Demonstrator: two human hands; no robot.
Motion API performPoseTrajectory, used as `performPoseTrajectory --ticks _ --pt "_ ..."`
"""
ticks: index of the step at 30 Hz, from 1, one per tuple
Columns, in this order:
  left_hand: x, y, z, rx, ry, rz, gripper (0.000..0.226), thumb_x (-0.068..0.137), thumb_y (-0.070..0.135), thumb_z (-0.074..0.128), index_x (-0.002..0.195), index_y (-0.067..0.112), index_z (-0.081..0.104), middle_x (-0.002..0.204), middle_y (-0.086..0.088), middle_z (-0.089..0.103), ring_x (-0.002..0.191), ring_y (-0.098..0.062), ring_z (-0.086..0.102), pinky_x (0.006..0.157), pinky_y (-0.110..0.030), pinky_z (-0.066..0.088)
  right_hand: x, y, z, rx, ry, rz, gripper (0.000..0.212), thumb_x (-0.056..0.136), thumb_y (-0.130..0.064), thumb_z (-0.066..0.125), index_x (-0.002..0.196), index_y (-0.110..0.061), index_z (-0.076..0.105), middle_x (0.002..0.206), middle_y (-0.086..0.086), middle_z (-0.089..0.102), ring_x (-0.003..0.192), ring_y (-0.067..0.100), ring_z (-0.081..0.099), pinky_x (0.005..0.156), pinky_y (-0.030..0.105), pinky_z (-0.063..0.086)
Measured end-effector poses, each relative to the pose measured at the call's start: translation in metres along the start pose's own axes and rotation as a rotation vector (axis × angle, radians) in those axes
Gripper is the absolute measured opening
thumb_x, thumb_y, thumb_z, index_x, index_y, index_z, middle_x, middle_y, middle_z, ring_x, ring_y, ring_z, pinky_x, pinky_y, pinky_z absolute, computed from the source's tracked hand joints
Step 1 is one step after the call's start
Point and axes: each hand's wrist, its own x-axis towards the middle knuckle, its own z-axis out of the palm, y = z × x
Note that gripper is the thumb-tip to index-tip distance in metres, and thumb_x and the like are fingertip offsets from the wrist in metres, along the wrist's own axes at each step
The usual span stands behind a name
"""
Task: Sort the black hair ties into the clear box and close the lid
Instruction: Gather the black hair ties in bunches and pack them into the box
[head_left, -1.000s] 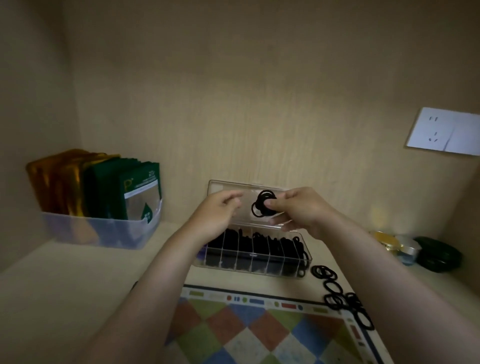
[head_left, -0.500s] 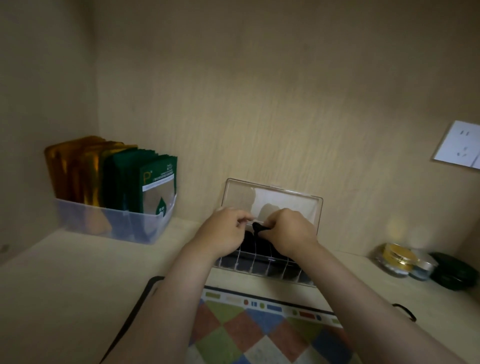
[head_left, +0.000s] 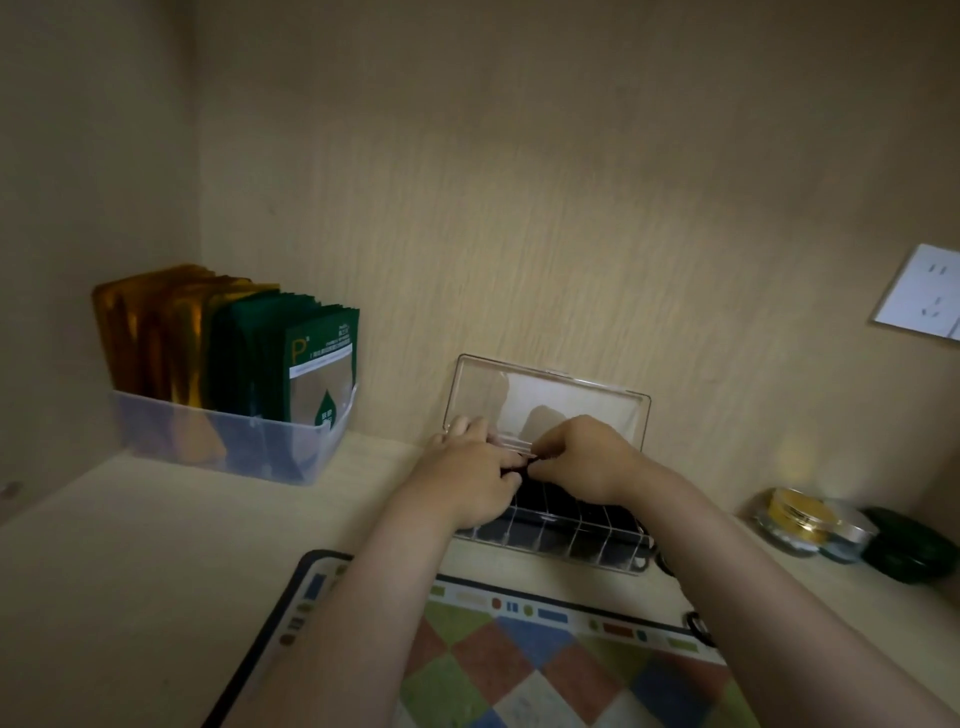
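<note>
The black hair ties lie in the divided compartments of the clear box, which stands on the tabletop close to the back wall. Its lid is open and stands almost upright behind it, probably so that both hands can reach in freely from above. Between the hands, just over the middle compartments, there is a small dark bunch of hair ties. I judge that it is held low and folded narrow so that it fits between two dividers.

The left hand and the right hand meet over the box, knuckles up, wrists low. The right hand pinches the bunch with curled fingertips. The left hand seems to pinch it from the other side, while its outer fingers reach toward the left lower edge of the lid; if they touch it, I cannot tell.

A few loose hair ties show on the tabletop beside the right forearm, partly hidden, so the sorting seems not finished. In front lies a chequered mat. At the left is a plastic bin with green packets and gold packets. At the right are small jars, a dark green container and a wall socket.
</note>
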Motion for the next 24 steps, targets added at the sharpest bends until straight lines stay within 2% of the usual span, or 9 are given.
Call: performPoseTrajectory --ticks 4,7,11,14,16,18,20,22,24 --pt "0.000 -0.001 -0.001 -0.108 0.014 -0.014 0.038 0.097 0.040 0.050 0.135 0.045 0.054 0.136 0.006 0.043 0.135 -0.016 0.027 0.111 -0.034 0.026 -0.022 0.006 0.010 -0.064 0.090 -0.134 0.038 0.093 -0.013 0.049 0.121 -0.026 0.071 0.115 -0.002 0.072 0.103 0.018 0.065 0.093 0.034 0.052" --pt "0.001 -0.008 -0.006 -0.296 0.014 -0.058 0.046 0.091 0.024 0.056 0.133 0.043 0.057 0.135 0.004 0.046 0.132 -0.015 0.036 0.105 -0.026 0.030 -0.027 0.007 0.020 -0.267 0.101 -0.249 0.039 0.093 -0.023 0.044 0.122 -0.026 0.069 0.132 -0.008 0.063 0.121 0.019 0.051 0.105 0.037 0.035" --pt "-0.001 -0.010 -0.012 -0.378 0.014 -0.066 0.047 0.088 0.009 0.052 0.126 0.034 0.063 0.133 0.003 0.050 0.120 -0.009 0.044 0.095 -0.019 0.029 -0.025 0.001 0.028 -0.407 0.031 -0.222 0.045 0.087 -0.039 0.027 0.089 -0.025 0.070 0.110 -0.005 0.067 0.110 0.018 0.046 0.098 0.037 0.030" --pt "-0.004 -0.005 -0.014 -0.326 -0.009 -0.050 0.042 0.089 0.013 0.050 0.118 0.038 0.065 0.143 0.002 0.045 0.141 -0.017 0.027 0.105 -0.028 0.026 -0.020 -0.005 0.031 -0.474 0.011 -0.191 0.047 0.088 -0.042 0.024 0.084 -0.022 0.066 0.100 0.001 0.066 0.105 0.017 0.043 0.097 0.038 0.029" --pt "-0.007 0.000 -0.014 -0.260 -0.043 -0.060 0.038 0.091 0.021 0.050 0.121 0.041 0.062 0.149 0.002 0.038 0.146 -0.020 0.018 0.112 -0.038 0.023 -0.019 -0.006 0.026 -0.444 -0.010 -0.182 0.035 0.092 -0.037 0.032 0.084 -0.026 0.064 0.098 0.002 0.066 0.106 0.017 0.043 0.099 0.040 0.029" --pt "-0.008 0.003 -0.014 -0.183 -0.050 -0.049 0.036 0.092 0.029 0.050 0.124 0.042 0.059 0.140 0.004 0.040 0.140 -0.019 0.024 0.110 -0.037 0.024 -0.020 -0.005 0.019 -0.335 -0.010 -0.182 0.027 0.092 -0.027 0.040 0.077 -0.031 0.062 0.085 0.000 0.064 0.098 0.019 0.048 0.099 0.041 0.034" --pt "-0.007 0.003 -0.012 -0.140 -0.042 -0.033 0.035 0.092 0.033 0.051 0.125 0.042 0.056 0.132 0.006 0.042 0.134 -0.017 0.028 0.107 -0.035 0.027 -0.021 0.000 0.014 -0.120 0.029 -0.155 0.032 0.090 -0.016 0.046 0.084 -0.030 0.074 0.075 -0.001 0.065 0.080 0.018 0.056 0.086 0.034 0.044" --pt "-0.006 0.002 -0.011 -0.133 -0.036 -0.030 0.034 0.092 0.032 0.051 0.124 0.041 0.057 0.129 0.006 0.043 0.132 -0.017 0.030 0.107 -0.035 0.028 -0.022 0.002 0.013 -0.008 0.095 -0.138 0.036 0.091 -0.012 0.048 0.107 -0.025 0.077 0.082 -0.003 0.072 0.073 0.011 0.059 0.075 0.026 0.046" --pt "-0.006 0.001 -0.010 -0.140 -0.017 -0.028 0.033 0.092 0.030 0.051 0.122 0.041 0.058 0.127 0.007 0.044 0.131 -0.016 0.030 0.108 -0.035 0.029 -0.022 0.003 0.016 -0.056 0.125 -0.157 0.038 0.091 -0.014 0.047 0.115 -0.026 0.075 0.100 -0.003 0.075 0.086 0.012 0.062 0.081 0.026 0.047"
